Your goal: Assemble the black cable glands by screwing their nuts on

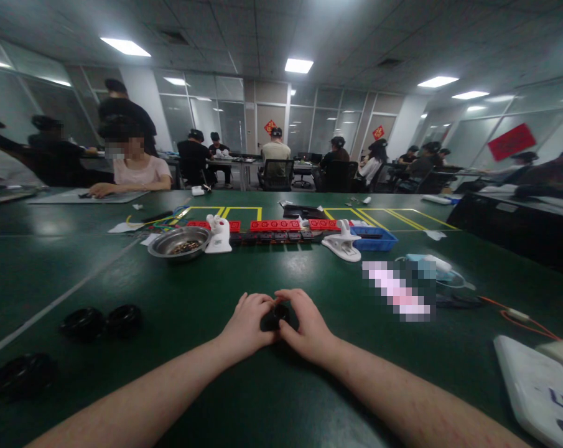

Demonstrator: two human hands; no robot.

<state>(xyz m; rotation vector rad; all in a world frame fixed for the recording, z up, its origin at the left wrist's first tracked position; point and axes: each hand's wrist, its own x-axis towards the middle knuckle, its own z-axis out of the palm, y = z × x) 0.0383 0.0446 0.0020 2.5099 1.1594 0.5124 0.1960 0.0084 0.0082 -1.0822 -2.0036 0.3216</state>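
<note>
Both hands meet over the middle of the green table. My left hand [249,320] curls in from the left, its fingertips against a small black round part [280,313]. From the other side my right hand [308,323] closes on the same part, thumb in front and fingers behind. Much of the part is hidden by the fingers, so I cannot tell its exact kind. To the left lie black ring-shaped parts [81,323], two side by side and a larger black one [20,375] nearer the table's edge.
A metal bowl [157,247] with small brass-coloured pieces stands beyond my left hand. Behind are a white clip-like stand [219,235], red trays [274,225], another white clip [343,242] and a blue bin [387,239]. A white device [526,379] lies at right. A person [139,168] sits across.
</note>
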